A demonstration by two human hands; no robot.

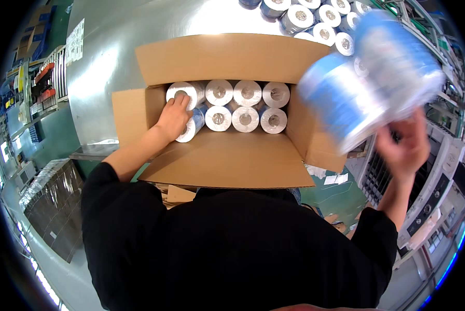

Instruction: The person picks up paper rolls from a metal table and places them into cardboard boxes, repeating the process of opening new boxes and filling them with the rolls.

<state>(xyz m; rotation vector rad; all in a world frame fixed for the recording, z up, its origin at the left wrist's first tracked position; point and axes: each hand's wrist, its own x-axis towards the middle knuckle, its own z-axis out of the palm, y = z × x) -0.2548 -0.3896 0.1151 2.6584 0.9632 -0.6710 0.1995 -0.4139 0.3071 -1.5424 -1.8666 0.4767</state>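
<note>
An open cardboard box (227, 160) sits in front of me on a shiny metal table (108, 57). Inside it stand several blue-and-white wrapped rolls (245, 119) in two rows, ends up. My left hand (172, 118) reaches into the box's left end and rests on a tilted roll (191, 129) there. My right hand (406, 145) is raised at the right, gripping two blurred blue-and-white rolls (370, 80) held above the box's right flap.
More wrapped rolls (320, 20) stand on the table behind the box. Grey machine cabinets (429, 176) are at the right, shelves with parts (45, 83) at the left. Dark floor mats (56, 197) lie at the lower left.
</note>
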